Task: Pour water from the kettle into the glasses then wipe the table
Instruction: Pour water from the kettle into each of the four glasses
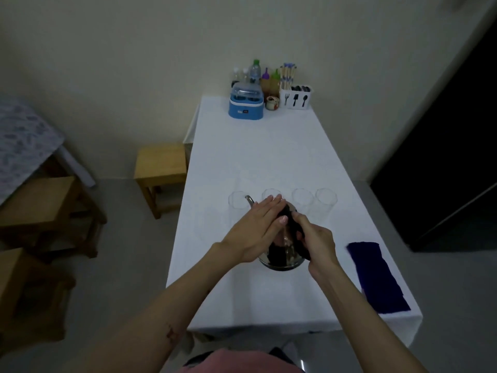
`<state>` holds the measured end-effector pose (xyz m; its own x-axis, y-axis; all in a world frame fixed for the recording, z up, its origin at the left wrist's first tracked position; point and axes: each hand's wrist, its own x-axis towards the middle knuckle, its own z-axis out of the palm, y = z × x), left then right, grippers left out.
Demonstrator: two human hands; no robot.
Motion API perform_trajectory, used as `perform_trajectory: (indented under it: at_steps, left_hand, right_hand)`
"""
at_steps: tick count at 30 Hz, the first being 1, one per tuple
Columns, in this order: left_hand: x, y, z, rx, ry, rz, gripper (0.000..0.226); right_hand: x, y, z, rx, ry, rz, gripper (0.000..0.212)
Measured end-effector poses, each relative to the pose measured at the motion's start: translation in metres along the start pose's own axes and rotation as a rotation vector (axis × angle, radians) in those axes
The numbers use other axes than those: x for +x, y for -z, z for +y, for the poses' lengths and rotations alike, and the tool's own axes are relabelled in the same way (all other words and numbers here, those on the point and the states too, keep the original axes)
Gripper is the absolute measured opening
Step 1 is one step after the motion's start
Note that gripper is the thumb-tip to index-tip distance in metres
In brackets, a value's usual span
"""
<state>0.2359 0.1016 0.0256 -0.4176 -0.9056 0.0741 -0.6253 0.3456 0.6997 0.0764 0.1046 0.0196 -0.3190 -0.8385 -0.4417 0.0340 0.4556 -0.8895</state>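
Under both hands: kettle (282,261); right grip (313,239) on handle.

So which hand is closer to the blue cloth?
The right hand. It grips the kettle's black handle, just left of the blue cloth. The left hand rests on the kettle's far side, farther away.

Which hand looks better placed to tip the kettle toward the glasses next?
Probably the right hand: its fingers wrap the kettle's black handle. The left hand lies flat on top, apparently steadying the lid.
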Motion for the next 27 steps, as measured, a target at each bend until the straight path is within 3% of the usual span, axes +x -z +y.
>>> perform_trajectory:
  at_steps: [8,27]
  left_hand:
    - [0.009,-0.001,0.002,-0.08,0.034,0.008,0.058]
    - [0.003,-0.001,0.011,-0.169,0.09,0.092,0.056]
  right_hand:
    - [0.003,0.006,-0.019,-0.072,0.05,-0.008,0.057]
    - [0.012,0.01,-0.042,-0.236,0.149,-0.093,0.048]
